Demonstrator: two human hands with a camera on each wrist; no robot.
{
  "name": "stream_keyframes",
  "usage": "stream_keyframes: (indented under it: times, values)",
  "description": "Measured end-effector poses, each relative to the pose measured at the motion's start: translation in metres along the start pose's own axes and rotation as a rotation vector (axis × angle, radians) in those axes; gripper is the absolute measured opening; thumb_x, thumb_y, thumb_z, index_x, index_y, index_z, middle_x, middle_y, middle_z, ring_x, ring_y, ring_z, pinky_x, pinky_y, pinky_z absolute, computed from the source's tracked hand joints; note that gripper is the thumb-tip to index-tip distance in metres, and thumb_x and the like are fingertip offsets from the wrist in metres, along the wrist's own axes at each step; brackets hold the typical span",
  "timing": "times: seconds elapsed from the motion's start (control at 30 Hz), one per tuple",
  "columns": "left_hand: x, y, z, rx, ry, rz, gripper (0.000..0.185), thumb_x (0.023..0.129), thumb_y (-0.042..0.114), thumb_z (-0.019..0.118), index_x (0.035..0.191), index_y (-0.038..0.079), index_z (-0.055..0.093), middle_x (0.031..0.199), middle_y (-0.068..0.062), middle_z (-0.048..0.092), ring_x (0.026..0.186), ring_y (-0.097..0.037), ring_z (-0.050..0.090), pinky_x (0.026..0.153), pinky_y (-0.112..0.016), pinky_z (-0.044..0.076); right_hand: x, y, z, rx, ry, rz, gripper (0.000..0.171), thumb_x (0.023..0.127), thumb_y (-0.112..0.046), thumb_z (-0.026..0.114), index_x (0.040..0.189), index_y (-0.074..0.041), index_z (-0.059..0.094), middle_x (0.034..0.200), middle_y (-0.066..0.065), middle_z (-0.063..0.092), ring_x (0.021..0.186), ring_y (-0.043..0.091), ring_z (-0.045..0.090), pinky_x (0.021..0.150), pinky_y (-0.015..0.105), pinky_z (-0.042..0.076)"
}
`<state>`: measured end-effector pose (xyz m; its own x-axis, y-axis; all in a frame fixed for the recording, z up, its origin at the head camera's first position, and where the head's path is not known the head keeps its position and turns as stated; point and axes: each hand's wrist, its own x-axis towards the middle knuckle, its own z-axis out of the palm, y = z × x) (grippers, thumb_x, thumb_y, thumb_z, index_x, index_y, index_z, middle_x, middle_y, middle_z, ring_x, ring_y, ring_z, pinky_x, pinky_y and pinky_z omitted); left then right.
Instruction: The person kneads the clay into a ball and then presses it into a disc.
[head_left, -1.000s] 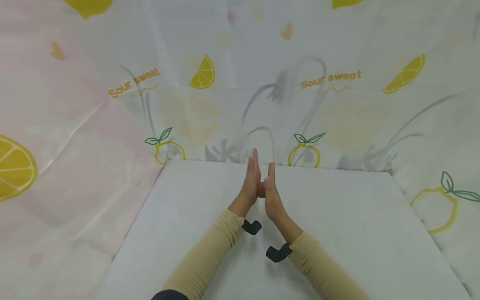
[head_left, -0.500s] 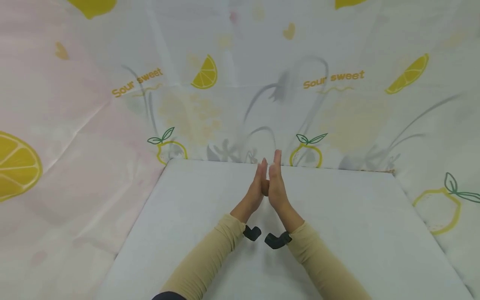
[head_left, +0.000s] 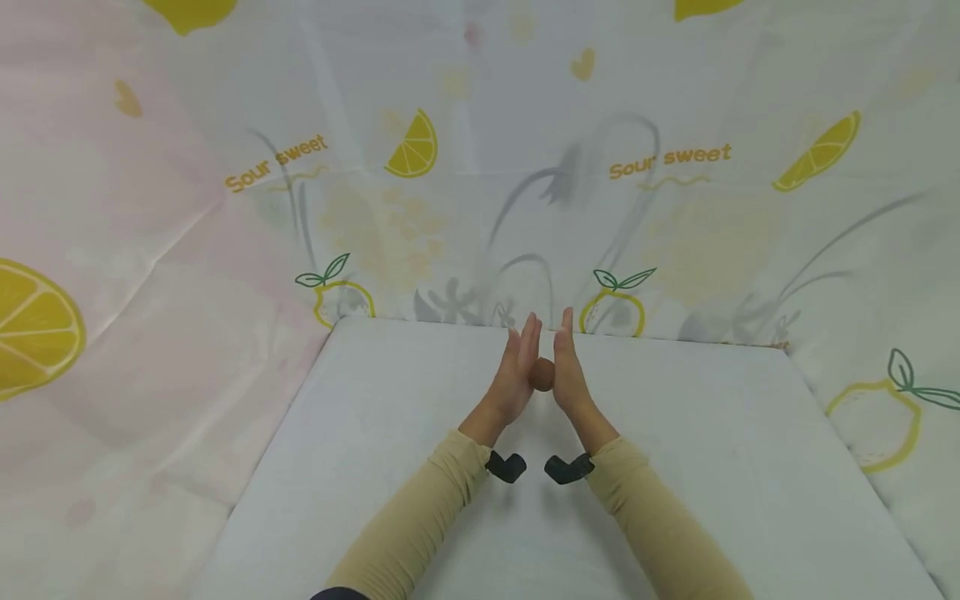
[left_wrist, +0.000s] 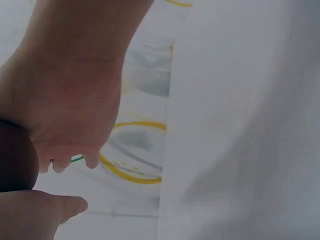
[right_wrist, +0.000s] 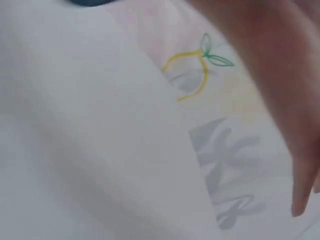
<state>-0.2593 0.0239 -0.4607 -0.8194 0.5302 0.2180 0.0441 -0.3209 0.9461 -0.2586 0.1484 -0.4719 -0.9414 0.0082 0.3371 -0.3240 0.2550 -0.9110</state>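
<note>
A brown ball point(head_left: 542, 375), smooth and dull, sits between the two palms, raised above the white table. My left hand point(head_left: 514, 379) stands on edge at the ball's left with its fingers straight, pointing forward and up. Facing it, my right hand point(head_left: 573, 375) lies along the ball's right side, fingers likewise extended. In the left wrist view the dark ball point(left_wrist: 17, 157) shows at the left edge, between a hand point(left_wrist: 70, 100) above and a thumb point(left_wrist: 70, 206) below. The right wrist view catches part of a hand point(right_wrist: 302, 160) at its right side; the ball is out of that view.
A white table point(head_left: 712, 433) lies beneath the hands. Behind and beside it hangs a cloth point(head_left: 480, 208) printed with lemons and lettering. Each sleeve cuff carries a black wrist mount point(head_left: 567, 469).
The hands slid back and forth against each other, the left ahead first, then the right; now they are about level. The palms stand farther apart and more of the ball shows.
</note>
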Motion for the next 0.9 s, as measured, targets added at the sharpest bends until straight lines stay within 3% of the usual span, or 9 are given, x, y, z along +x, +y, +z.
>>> stream_keyframes:
  times: [0.13,0.23,0.4,0.53,0.63,0.73,0.9]
  values:
    - [0.004,0.003,-0.002,0.027,0.109,0.020,0.088,0.098,0.075,0.009,0.165,0.020,-0.005,0.171,0.001,-0.007,0.156,-0.016,-0.008,0.124,-0.049,0.000,-0.012,-0.001,0.011,-0.059,-0.063,-0.061,0.067,0.111,-0.045,0.010,0.162,-0.004,-0.005,0.170,0.011,-0.007,0.156,0.027,-0.007,0.123,0.056,-0.004]
    - [0.005,0.002,-0.003,0.045,0.178,-0.021,0.083,0.099,0.072,0.011,0.165,0.024,-0.004,0.171,0.002,-0.009,0.155,-0.016,-0.010,0.124,-0.050,-0.002,-0.019,-0.006,0.020,-0.046,-0.092,-0.094,0.063,0.113,-0.036,0.014,0.162,-0.004,-0.007,0.170,0.009,-0.007,0.156,0.026,-0.006,0.123,0.055,-0.002]
    - [0.006,-0.003,-0.004,0.083,0.235,-0.064,0.086,0.098,0.072,0.013,0.165,0.021,-0.004,0.171,0.001,-0.008,0.155,-0.019,-0.012,0.122,-0.054,-0.006,-0.027,-0.020,0.026,-0.026,-0.094,-0.142,0.060,0.112,-0.022,0.021,0.162,-0.006,-0.008,0.170,0.008,-0.007,0.156,0.025,-0.005,0.124,0.053,0.002]
    - [0.006,-0.004,-0.003,0.103,0.273,-0.063,0.089,0.098,0.073,0.014,0.165,0.016,0.000,0.171,-0.001,-0.005,0.156,-0.020,-0.009,0.123,-0.053,-0.006,-0.025,-0.030,0.026,-0.014,-0.059,-0.194,0.061,0.112,-0.024,0.023,0.162,-0.005,-0.006,0.170,0.008,-0.006,0.156,0.023,-0.004,0.124,0.050,0.001]
    - [0.006,-0.006,-0.002,0.112,0.257,-0.073,0.087,0.100,0.072,0.012,0.165,0.015,0.001,0.171,0.000,-0.004,0.155,-0.018,-0.007,0.123,-0.052,-0.004,-0.019,-0.034,0.023,0.018,-0.031,-0.201,0.064,0.112,-0.033,0.022,0.162,-0.005,-0.006,0.170,0.007,-0.005,0.156,0.021,-0.004,0.125,0.046,0.001]
    - [0.005,-0.007,0.001,0.122,0.176,-0.070,0.089,0.100,0.073,0.010,0.164,0.013,-0.003,0.171,-0.002,-0.007,0.155,-0.018,-0.009,0.123,-0.052,-0.003,-0.007,-0.035,0.017,0.040,0.003,-0.186,0.065,0.112,-0.037,0.020,0.162,-0.004,-0.007,0.170,0.009,-0.005,0.156,0.021,-0.005,0.125,0.043,0.001]
    - [0.002,-0.007,0.005,0.011,0.026,-0.038,0.088,0.099,0.075,0.008,0.164,0.017,-0.010,0.171,-0.004,-0.008,0.156,-0.020,-0.009,0.123,-0.053,-0.004,0.010,-0.040,0.002,0.056,0.044,-0.129,0.059,0.111,-0.019,0.018,0.160,0.004,-0.007,0.169,0.017,-0.007,0.156,0.028,-0.006,0.125,0.045,0.000]
